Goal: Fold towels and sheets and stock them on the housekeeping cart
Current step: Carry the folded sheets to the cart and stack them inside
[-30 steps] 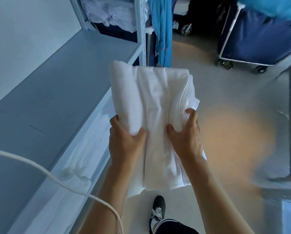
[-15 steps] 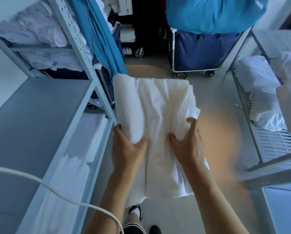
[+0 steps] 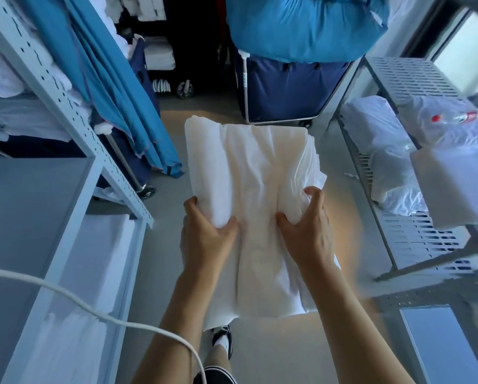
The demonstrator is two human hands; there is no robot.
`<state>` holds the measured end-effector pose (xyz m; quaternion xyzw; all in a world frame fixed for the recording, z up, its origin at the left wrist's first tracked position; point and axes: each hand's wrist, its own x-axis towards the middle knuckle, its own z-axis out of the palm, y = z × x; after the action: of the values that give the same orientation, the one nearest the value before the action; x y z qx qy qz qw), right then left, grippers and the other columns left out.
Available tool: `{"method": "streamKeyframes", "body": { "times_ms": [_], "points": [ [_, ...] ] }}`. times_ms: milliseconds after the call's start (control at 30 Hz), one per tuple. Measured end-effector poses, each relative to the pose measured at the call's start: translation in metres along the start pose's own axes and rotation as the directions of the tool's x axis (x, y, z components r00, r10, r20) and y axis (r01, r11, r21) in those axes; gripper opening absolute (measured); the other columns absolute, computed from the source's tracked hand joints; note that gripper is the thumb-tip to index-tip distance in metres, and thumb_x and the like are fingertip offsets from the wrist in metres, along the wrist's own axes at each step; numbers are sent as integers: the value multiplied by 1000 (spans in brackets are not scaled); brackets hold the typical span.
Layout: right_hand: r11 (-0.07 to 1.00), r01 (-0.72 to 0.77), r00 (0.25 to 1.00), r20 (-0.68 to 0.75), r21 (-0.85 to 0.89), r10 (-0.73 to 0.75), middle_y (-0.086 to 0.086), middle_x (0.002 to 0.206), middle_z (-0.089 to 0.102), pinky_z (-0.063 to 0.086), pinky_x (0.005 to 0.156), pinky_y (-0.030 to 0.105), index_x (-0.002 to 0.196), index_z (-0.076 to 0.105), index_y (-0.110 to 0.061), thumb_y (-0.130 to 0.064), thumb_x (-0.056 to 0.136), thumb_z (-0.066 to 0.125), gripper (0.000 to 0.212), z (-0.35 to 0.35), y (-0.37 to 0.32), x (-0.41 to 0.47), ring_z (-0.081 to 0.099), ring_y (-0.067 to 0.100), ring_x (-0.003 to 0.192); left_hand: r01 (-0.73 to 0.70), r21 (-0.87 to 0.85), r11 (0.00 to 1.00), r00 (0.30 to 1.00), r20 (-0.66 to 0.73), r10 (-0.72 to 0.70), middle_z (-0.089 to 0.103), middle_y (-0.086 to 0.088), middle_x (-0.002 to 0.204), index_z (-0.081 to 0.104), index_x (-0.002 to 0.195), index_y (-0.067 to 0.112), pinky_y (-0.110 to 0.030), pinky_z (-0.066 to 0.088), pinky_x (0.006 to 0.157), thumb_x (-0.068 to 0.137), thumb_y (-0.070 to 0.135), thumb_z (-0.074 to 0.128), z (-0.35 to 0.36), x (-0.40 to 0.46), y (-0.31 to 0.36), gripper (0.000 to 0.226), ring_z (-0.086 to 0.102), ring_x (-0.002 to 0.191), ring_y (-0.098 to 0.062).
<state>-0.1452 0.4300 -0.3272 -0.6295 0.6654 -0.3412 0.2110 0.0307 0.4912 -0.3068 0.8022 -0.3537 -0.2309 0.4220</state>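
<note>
My left hand [image 3: 204, 239] and right hand [image 3: 305, 231] carry the folded white sheet [image 3: 254, 195] in mid-air above the floor [image 3: 273, 353], fingers [image 3: 314, 196] clamped on its near end; beyond it stands a navy laundry cart [image 3: 285, 90].

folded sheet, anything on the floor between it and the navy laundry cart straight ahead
Nothing visible. Both the left hand and right hand grip the folded white sheet, and the grey floor ahead to the navy laundry cart looks bare.
</note>
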Motion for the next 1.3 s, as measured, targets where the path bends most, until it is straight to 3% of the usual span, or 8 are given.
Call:
{"method": "streamKeyframes", "body": {
  "times_ms": [433, 700, 867, 1067, 1300],
  "points": [
    [998, -45, 999, -17, -40, 45, 1, 121, 59, 37, 77, 32, 132, 36, -30, -34, 78, 77, 67, 80, -60, 160, 59, 29, 104, -21, -13, 1000, 999, 43, 22, 64, -7, 117, 40, 131, 25, -48, 55, 85, 71, 37, 81, 35, 195, 41, 74, 63, 103, -35],
    [996, -22, 994, -108, -85, 13, 3, 113, 63, 38, 73, 35, 129, 34, -37, -42, 74, 76, 70, 81, -73, 226, 63, 34, 98, -110, -63, 992, 993, 24, 111, 63, -4, 116, 39, 132, 27, -33, 44, 74, 68, 41, 82, 57, 249, 78, 78, 64, 99, -30],
    [998, 6, 991, -132, -62, -14, 1, 115, 62, 37, 74, 36, 129, 33, -36, -43, 73, 74, 70, 75, -81, 276, 63, 34, 101, -169, -109, 980, 985, -5, 170, 62, -5, 114, 40, 133, 22, -43, 57, 80, 70, 34, 82, 74, 279, 114, 77, 64, 97, -30],
    [1000, 14, 992, -125, -10, -15, 0, 116, 63, 38, 73, 36, 130, 33, -38, -47, 73, 71, 69, 92, -63, 363, 63, 34, 96, -204, -95, 974, 978, -63, 199, 62, -3, 110, 38, 130, 26, -42, 57, 74, 69, 35, 81, 128, 335, 144, 75, 64, 92, -28],
    [1000, -11, 1000, -11, -2, 11, -2, 121, 62, 38, 72, 36, 129, 33, -39, -46, 74, 69, 67, 122, -19, 481, 63, 31, 96, -104, -66, 992, 994, -45, 101, 59, 4, 109, 41, 130, 25, -33, 50, 73, 71, 32, 82, 221, 408, 172, 72, 62, 92, -23]
  ]
}}
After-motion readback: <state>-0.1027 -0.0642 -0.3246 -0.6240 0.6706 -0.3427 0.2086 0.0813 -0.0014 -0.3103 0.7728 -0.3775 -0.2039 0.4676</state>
